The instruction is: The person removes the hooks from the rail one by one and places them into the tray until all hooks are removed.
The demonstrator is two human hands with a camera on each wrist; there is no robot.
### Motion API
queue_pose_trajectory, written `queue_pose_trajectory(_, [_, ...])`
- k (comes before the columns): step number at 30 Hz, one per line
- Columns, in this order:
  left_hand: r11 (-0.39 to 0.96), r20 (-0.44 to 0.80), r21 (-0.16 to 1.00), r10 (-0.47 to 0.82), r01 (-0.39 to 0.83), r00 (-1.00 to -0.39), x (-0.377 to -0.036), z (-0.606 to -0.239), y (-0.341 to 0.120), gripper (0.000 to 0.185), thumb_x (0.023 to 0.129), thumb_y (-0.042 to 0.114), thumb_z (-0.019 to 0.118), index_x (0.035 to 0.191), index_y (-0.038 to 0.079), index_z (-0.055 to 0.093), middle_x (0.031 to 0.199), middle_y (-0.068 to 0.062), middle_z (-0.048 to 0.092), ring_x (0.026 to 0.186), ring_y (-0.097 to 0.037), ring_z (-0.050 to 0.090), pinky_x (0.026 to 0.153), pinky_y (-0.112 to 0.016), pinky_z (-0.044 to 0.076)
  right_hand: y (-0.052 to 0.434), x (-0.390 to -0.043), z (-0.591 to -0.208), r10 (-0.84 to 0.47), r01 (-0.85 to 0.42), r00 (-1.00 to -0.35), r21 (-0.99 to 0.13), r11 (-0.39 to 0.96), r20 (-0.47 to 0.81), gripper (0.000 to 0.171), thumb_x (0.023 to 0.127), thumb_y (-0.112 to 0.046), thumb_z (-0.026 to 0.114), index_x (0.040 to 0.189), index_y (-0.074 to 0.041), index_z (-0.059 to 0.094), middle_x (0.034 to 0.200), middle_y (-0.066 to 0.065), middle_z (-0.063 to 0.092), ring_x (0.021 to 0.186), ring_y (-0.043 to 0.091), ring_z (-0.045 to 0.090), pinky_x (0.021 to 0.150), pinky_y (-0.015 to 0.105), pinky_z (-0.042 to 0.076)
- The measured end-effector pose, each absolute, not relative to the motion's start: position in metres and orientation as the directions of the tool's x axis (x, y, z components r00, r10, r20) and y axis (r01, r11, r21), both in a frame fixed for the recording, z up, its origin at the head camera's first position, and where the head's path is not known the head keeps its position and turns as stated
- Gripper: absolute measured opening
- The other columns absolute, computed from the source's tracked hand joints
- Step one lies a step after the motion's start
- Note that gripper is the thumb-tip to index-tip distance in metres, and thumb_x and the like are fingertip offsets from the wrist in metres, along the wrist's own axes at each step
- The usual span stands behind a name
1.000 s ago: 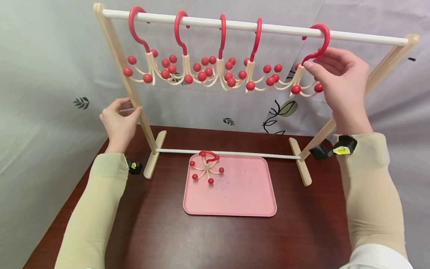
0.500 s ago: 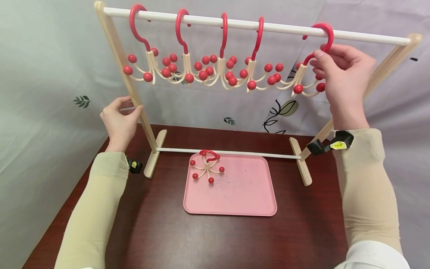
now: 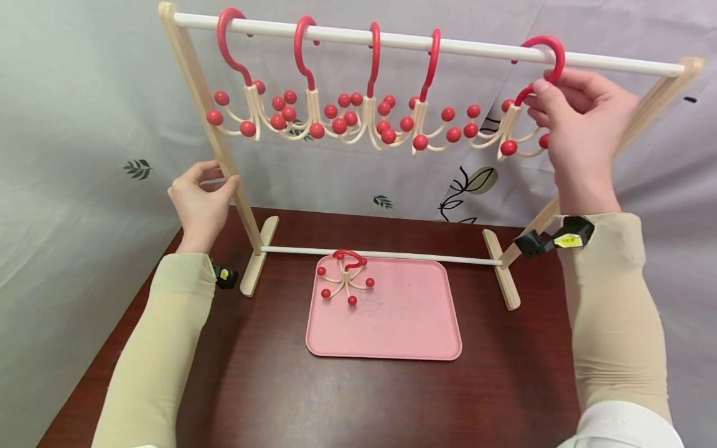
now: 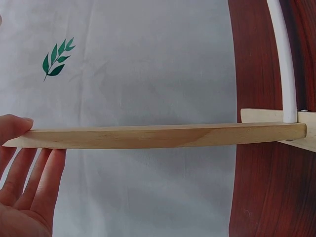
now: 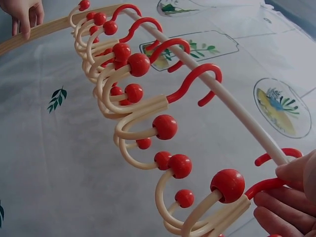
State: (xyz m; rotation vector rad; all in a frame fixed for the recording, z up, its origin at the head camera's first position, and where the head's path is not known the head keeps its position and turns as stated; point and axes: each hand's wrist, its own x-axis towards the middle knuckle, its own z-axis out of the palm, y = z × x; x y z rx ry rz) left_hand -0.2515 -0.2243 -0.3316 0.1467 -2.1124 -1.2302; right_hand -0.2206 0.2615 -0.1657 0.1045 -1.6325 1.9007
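Observation:
My right hand pinches the red hook of the rightmost multi-arm hanger between thumb and fingers. That hook loops over the rack's white top bar, as the right wrist view also shows. Several similar hangers, cream-coloured with red ball tips, hang from the bar to its left, arms close together. At the left, my left hand grips the wooden upright of the rack, thumb on one side and fingers on the other. One more hanger lies on the pink tray.
The rack stands on wooden feet on a dark red-brown table. A thin white lower bar joins the uprights just behind the tray. Pale leaf-printed cloth hangs behind.
My right hand has shifted its hold from the hook's lower end to higher up the curve. The rightmost hanger has slid slightly right along the bar. My left hand stays in place.

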Motion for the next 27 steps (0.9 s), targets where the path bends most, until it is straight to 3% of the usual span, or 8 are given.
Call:
queue_pose_trajectory(5, [0.546, 0.493, 0.807, -0.414, 0.225, -0.765, -0.250, -0.331, -0.223, 0.035, 0.089, 0.027, 0.080, 0.122, 0.016, 0.076, 0.110, -0.007, 0.075, 0.094, -0.018, 0.073, 0.079, -0.025, 0.059, 0.266, -0.217, -0.163, 0.421, -0.520, -0.785, -0.853, -0.047, 0.455, 0.035, 0.076, -0.009, 0.091, 0.107, 0.001, 0.077, 0.098, 0.013, 0.075, 0.087, 0.019, 0.074, 0.079, 0.023, 0.058])
queue_pose_trajectory(12, [0.552, 0.490, 0.806, -0.416, 0.215, -0.766, -0.249, -0.330, -0.224, 0.036, 0.089, 0.030, 0.080, 0.123, 0.017, 0.076, 0.110, -0.007, 0.075, 0.095, -0.017, 0.073, 0.081, -0.026, 0.059, 0.275, -0.217, -0.163, 0.445, -0.531, -0.769, -0.846, -0.045, 0.459, 0.038, 0.074, -0.012, 0.093, 0.106, 0.000, 0.077, 0.099, 0.014, 0.076, 0.082, 0.022, 0.074, 0.065, 0.020, 0.058])
queue_pose_trajectory(18, [0.557, 0.492, 0.803, -0.415, 0.214, -0.765, -0.251, -0.332, -0.224, 0.036, 0.089, 0.031, 0.080, 0.122, 0.018, 0.076, 0.110, -0.006, 0.075, 0.094, -0.016, 0.073, 0.081, -0.026, 0.059, 0.276, -0.211, -0.158, 0.479, -0.557, -0.746, -0.828, -0.067, 0.463, 0.034, 0.077, -0.009, 0.090, 0.105, 0.002, 0.075, 0.099, 0.017, 0.075, 0.087, 0.023, 0.073, 0.075, 0.023, 0.059])
queue_pose_trajectory(27, [0.547, 0.495, 0.806, -0.411, 0.228, -0.765, -0.252, -0.332, -0.225, 0.035, 0.088, 0.029, 0.080, 0.121, 0.017, 0.077, 0.108, -0.006, 0.075, 0.092, -0.016, 0.073, 0.078, -0.024, 0.059, 0.272, -0.196, -0.157, 0.500, -0.573, -0.728, -0.817, -0.066, 0.470, 0.035, 0.076, -0.007, 0.091, 0.105, 0.005, 0.074, 0.097, 0.017, 0.075, 0.085, 0.023, 0.074, 0.077, 0.024, 0.059])
